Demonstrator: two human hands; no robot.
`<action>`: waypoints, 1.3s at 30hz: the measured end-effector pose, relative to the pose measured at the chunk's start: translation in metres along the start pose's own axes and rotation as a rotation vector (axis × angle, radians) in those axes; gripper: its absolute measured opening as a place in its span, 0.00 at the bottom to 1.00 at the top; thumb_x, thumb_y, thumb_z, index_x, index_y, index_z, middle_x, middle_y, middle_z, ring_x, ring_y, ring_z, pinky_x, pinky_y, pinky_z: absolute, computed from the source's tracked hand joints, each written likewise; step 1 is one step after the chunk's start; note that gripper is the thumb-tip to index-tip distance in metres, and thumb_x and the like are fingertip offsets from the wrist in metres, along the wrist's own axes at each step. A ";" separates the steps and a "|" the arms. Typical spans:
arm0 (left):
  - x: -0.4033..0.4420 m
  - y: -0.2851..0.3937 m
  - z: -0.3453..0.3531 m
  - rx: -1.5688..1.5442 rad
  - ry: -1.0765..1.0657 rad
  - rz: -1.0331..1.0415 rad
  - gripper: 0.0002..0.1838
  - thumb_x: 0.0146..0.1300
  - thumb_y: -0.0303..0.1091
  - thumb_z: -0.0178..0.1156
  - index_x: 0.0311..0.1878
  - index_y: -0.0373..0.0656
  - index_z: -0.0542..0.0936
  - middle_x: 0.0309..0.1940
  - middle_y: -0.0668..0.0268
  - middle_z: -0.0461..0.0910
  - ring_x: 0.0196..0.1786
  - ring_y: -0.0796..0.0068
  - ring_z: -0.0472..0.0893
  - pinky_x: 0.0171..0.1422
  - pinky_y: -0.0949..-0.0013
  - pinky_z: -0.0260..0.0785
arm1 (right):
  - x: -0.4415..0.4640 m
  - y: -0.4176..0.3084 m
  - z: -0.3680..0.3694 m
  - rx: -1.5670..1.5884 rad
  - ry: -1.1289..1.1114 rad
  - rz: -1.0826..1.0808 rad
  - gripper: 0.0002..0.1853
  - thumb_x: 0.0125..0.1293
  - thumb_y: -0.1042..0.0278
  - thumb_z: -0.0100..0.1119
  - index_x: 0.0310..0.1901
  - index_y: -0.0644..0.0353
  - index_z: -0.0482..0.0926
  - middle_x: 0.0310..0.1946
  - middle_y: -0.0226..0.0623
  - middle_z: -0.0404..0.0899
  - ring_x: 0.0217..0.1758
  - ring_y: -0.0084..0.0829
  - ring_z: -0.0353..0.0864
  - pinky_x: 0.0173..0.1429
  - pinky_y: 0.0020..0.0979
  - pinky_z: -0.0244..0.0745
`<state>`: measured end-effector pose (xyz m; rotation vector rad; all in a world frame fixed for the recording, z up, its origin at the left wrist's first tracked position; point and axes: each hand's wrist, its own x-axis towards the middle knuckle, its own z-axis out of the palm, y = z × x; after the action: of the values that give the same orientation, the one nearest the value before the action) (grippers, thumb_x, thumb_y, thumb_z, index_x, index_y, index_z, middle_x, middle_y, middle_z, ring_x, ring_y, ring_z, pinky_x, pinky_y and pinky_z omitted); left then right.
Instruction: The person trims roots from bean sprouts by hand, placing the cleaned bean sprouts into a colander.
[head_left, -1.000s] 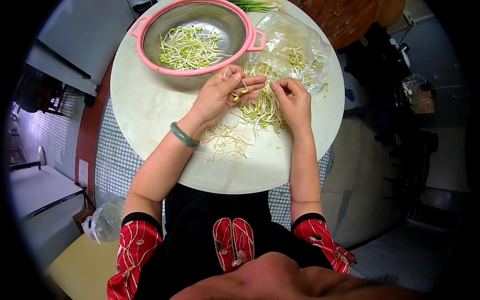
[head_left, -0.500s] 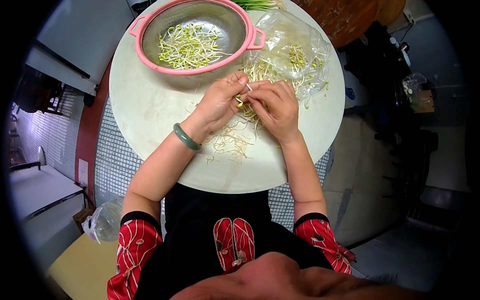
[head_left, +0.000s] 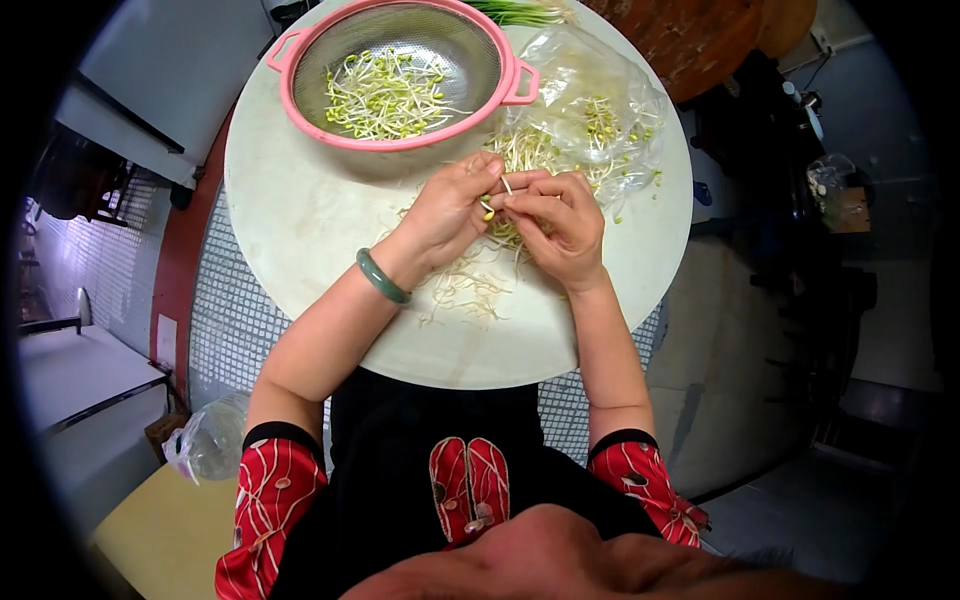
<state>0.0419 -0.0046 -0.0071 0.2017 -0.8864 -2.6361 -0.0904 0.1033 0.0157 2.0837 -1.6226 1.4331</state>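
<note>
My left hand [head_left: 452,208], with a green bangle at its wrist, is closed on bean sprouts [head_left: 489,211]; a yellow-green head and a white stem stick out. My right hand [head_left: 562,225] meets it fingertip to fingertip, pinched at the stem of a sprout. Beneath and behind the hands lies a pile of sprouts [head_left: 530,150], partly hidden by them. Thin root ends [head_left: 468,292] are scattered nearer to me. A pink-rimmed metal strainer [head_left: 400,144] at the back left holds a heap of sprouts [head_left: 385,98].
A clear plastic bag [head_left: 585,65] with sprouts lies at the back right of the round white table [head_left: 290,225]. Green stalks [head_left: 520,12] are at the far edge. A large clear bottle [head_left: 213,440] stands on a yellowish surface [head_left: 165,530] at the lower left.
My right hand has moved left from above the pile to my left hand, and its fingers have closed on a sprout. The strainer and bag appear slightly shifted right in view.
</note>
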 end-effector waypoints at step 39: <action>0.002 0.005 -0.005 0.127 0.137 -0.128 0.09 0.72 0.31 0.56 0.50 0.38 0.76 0.29 0.73 0.73 0.22 0.87 0.66 0.24 0.82 0.57 | -0.015 0.038 -0.047 1.100 0.181 0.629 0.05 0.67 0.72 0.62 0.38 0.63 0.78 0.32 0.26 0.77 0.35 0.16 0.72 0.43 0.20 0.68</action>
<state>0.0425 -0.0119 -0.0076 0.4804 -1.0254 -2.6449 -0.1478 0.1264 0.0136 1.6851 -1.6575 3.1683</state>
